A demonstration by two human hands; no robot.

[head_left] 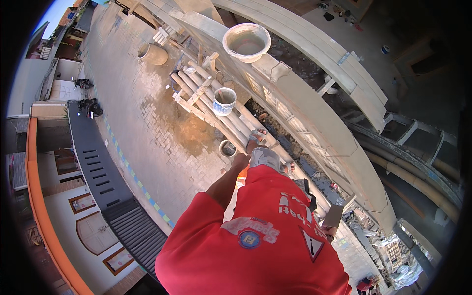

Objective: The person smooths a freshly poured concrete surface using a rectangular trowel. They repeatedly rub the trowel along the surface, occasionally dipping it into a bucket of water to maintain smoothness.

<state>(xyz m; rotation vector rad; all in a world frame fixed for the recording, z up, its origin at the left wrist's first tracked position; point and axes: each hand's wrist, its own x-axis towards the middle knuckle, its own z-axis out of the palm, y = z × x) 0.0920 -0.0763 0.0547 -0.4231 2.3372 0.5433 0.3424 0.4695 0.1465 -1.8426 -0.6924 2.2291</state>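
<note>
I stand high on bamboo poles (236, 123), my sandalled feet showing below my red shirt. My left arm reaches down, and my left hand (240, 161) is beside my leg near a small bucket (227, 148) on the paving below; its fingers are too unclear to read. Low on my right side, my right hand (330, 231) grips a flat grey rectangular board (334, 216). A white-and-blue bucket (224, 102) rests on the poles ahead of my feet. Farther up, a pale round tub (247, 43) with grey contents sits on the wall's ledge.
A long curved concrete ledge (314, 105) runs along my right, with a gap and rubble beneath it. A tan drum (153, 53) lies tilted on the paved street (132, 93). A dark gate (93, 152) lines the left side. Another person (365, 284) is far below, lower right.
</note>
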